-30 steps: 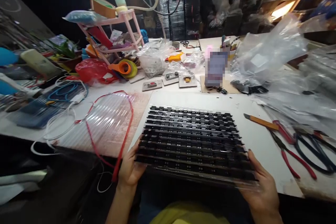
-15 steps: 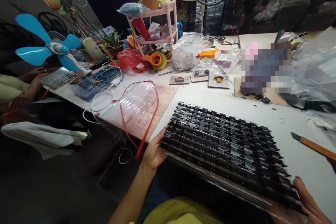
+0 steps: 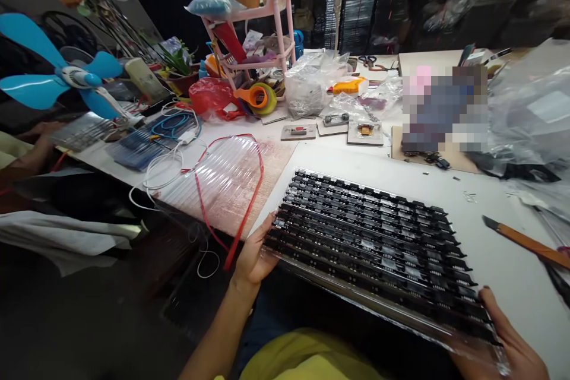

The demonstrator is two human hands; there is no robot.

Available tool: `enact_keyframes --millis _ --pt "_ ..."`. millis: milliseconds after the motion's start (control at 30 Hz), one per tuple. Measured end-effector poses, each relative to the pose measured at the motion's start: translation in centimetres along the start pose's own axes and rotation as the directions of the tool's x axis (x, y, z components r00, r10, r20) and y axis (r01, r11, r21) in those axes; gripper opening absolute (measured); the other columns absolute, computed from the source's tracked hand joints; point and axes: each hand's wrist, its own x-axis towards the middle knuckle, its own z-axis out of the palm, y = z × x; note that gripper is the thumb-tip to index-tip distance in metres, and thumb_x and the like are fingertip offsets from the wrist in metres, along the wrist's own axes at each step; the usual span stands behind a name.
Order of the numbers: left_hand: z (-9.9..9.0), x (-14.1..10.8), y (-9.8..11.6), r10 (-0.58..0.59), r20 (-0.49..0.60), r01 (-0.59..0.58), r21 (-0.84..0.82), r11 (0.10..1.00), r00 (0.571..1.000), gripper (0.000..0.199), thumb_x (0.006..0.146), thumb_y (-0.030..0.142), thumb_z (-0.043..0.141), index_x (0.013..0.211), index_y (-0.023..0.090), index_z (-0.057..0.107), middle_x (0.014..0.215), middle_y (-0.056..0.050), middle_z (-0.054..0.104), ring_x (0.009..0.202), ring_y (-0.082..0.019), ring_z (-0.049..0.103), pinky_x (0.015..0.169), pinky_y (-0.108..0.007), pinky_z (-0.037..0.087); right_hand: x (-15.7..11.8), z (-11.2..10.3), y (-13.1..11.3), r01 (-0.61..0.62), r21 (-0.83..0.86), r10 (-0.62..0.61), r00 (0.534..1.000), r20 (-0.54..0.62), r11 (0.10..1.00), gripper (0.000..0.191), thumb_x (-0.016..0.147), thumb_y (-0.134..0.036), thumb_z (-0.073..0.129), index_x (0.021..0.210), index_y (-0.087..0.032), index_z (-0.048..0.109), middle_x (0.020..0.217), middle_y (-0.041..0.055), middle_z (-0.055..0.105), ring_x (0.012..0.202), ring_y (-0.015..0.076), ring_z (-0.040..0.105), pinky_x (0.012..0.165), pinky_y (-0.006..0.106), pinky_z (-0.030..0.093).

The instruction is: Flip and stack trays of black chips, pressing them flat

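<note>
A clear plastic tray (image 3: 378,307) lies across my front, tilted, its rows full of small black parts (image 3: 363,217) with tiny pins or contacts. My left hand (image 3: 255,258) grips its left end, thumb on top and the other fingers hidden underneath. At the near right corner my right hand (image 3: 512,335) is closed around the rim, thumb up along the side. The tray's near side overhangs the table edge above my lap, while its far part is over the white work surface (image 3: 320,157). Whether the far edge touches that surface, I cannot tell.
An orange utility knife (image 3: 525,241) lies to the right. Left are ribbed clear trays (image 3: 218,169) with a red strap (image 3: 256,190) and a blue fan (image 3: 73,77). Behind stand small fixture blocks (image 3: 365,132) and a pink rack (image 3: 249,12). Another person's hand (image 3: 42,133) is far left.
The whole scene has shifted slightly left in view as the camera turned. Both hands keep the same hold on the tray, which looks a little flatter at its right end.
</note>
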Motion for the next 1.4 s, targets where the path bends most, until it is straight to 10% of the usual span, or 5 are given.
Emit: enact_keyframes --millis 167,367,733,1400 --pt "-0.3 0.1 0.2 0.028 0.012 -0.028 0.044 0.999 1.000 0.033 0.096 0.015 0.035 0.096 0.012 0.069 0.088 -0.004 0.074 0.079 -0.013 0.070 0.092 -0.031 0.051 -0.9 4.1 -2.5 -0.154 0.422 0.249 0.952 -0.179 0.893 0.027 0.090 -0.037 0.047 0.107 -0.029 0.067 0.104 0.0016 0.070 0.096 0.0249 0.066 0.095 0.047 0.049" --pt "-0.6 0.3 0.6 0.019 0.024 -0.023 0.151 0.988 1.000 0.035 0.097 0.016 0.033 0.111 0.014 0.065 0.103 -0.008 0.071 0.091 -0.019 0.068 0.092 -0.035 0.051 -1.3 6.1 -3.9 -0.214 0.683 0.338 0.940 -0.051 0.698 0.034 0.096 -0.032 0.037 0.098 -0.024 0.071 0.096 0.0027 0.072 0.098 0.0218 0.065 0.100 0.046 0.043" --pt "-2.2 0.5 0.1 0.054 0.375 -0.023 -0.085 0.996 0.925 0.043 0.097 0.028 0.033 0.138 0.025 0.040 0.131 -0.012 0.054 0.121 -0.029 0.050 0.099 -0.052 0.041 -1.0 5.7 -2.9 -0.186 0.719 0.123 0.982 0.140 0.669 0.035 0.096 -0.027 0.037 0.098 -0.021 0.071 0.101 0.0028 0.071 0.107 0.0209 0.060 0.104 0.045 0.038" --pt "-2.1 0.5 -0.2 0.042 0.261 -0.023 -0.075 0.997 0.964 0.044 0.095 0.027 0.036 0.139 0.033 0.036 0.133 -0.008 0.053 0.118 -0.029 0.053 0.092 -0.054 0.047 -0.9 5.9 -2.6 -0.148 0.559 0.014 0.972 0.236 0.816 0.027 0.090 -0.034 0.054 0.111 -0.023 0.066 0.110 0.0033 0.067 0.109 0.0229 0.058 0.103 0.044 0.039"
